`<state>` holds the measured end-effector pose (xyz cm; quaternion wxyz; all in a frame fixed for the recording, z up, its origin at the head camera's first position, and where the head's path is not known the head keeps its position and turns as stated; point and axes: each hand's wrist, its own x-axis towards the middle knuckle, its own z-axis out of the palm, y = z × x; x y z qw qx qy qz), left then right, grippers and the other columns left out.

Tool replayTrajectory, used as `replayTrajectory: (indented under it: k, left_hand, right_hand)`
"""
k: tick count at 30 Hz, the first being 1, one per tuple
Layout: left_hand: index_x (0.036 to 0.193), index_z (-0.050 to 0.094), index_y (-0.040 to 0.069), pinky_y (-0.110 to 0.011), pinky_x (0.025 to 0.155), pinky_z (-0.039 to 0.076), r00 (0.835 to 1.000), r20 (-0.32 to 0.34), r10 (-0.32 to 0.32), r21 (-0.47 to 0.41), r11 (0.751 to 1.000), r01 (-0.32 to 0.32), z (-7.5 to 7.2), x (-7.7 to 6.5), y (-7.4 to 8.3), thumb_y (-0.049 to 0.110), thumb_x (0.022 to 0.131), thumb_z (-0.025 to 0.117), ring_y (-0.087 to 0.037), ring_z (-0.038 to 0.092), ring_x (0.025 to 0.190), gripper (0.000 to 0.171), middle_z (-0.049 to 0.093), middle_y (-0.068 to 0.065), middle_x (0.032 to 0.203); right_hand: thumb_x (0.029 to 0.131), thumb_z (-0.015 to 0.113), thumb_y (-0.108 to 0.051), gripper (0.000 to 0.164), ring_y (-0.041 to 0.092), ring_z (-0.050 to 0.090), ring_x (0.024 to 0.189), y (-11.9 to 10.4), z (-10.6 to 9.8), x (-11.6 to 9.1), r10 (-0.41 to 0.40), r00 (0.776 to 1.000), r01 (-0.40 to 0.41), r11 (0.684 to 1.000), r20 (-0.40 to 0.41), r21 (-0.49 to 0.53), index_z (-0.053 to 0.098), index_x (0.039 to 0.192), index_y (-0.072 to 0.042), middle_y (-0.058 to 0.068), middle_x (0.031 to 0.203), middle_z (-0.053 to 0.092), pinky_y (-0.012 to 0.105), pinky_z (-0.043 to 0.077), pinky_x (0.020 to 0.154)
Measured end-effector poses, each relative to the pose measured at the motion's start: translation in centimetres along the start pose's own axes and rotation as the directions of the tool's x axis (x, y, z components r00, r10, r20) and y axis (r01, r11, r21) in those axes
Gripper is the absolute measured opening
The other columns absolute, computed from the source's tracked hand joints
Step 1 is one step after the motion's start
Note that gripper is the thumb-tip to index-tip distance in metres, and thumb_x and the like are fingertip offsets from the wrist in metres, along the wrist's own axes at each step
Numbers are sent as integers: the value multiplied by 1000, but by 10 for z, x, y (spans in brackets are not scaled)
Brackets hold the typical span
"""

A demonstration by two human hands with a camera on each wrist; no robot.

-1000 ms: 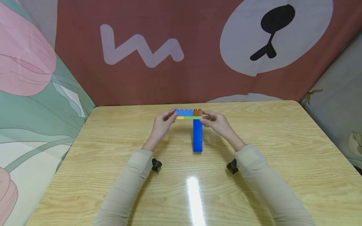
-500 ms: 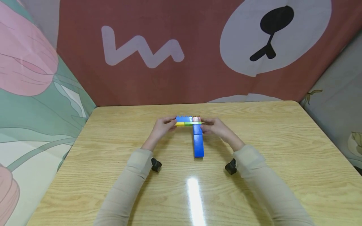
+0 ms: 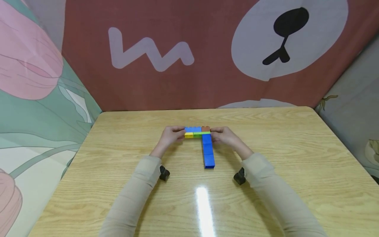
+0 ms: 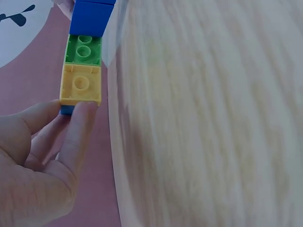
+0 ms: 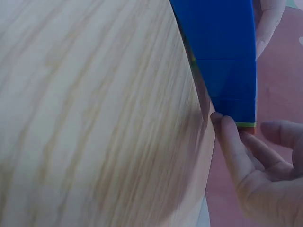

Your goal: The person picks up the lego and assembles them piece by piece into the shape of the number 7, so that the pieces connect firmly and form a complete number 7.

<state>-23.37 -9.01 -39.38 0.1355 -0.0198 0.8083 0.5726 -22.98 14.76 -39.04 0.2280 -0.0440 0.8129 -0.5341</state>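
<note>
Both hands hold an L-shaped build of toy building bricks near the far side of the table. Its crossbar has a light blue brick (image 3: 193,129) and a brown brick (image 3: 205,129) above a yellow brick (image 3: 188,135) and green bricks (image 3: 197,135). A dark blue column (image 3: 208,149) runs from the bar's right end toward the person. My left hand (image 3: 172,134) pinches the bar's left end; the left wrist view shows fingertips (image 4: 85,108) at the yellow brick's hollow underside. My right hand (image 3: 225,135) grips the right end, fingers (image 5: 231,130) against the blue column's corner.
The wood-grain table (image 3: 118,184) lies beneath, with a bright light reflection (image 3: 204,210) near the front. A red-brown cloth (image 3: 165,89) with a cartoon face rises behind its far edge. Black wrist cameras (image 3: 164,173) hang under both sleeves.
Both hands have brought the brick build lower in the head view, toward the person. It has tilted, so the column's separate bricks and end face now show. Both grips stay on the bar's ends.
</note>
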Motion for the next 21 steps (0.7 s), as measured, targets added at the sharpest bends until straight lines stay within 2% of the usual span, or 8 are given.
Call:
replayTrajectory:
  k: [6,13,21]
  left_hand:
    - [134,53,2,-34,86,58,998,22,-54,3,999,54,4,1,-2,21,101,47,-32,66,106,39,60,-22,127]
    - [137,50,2,-31,84,58,993,33,-112,-26,993,113,4,3,-3,22,104,40,-27,65,103,40,58,-21,128]
    - [138,48,2,-30,82,59,991,47,-122,-13,992,122,3,4,-4,22,103,41,-20,63,96,41,59,-20,123]
  right_hand:
    - [102,35,-12,47,40,47,130,-1,5,1,73,997,-72,997,-2,28,32,144,9,30,144,41,44,46,105]
    - [101,33,-10,47,41,45,131,-2,6,1,68,998,-68,997,-1,37,32,144,9,30,146,38,45,45,106]
    - [102,35,-14,49,41,45,132,1,4,2,67,998,-67,996,0,59,29,145,9,32,144,39,45,44,107]
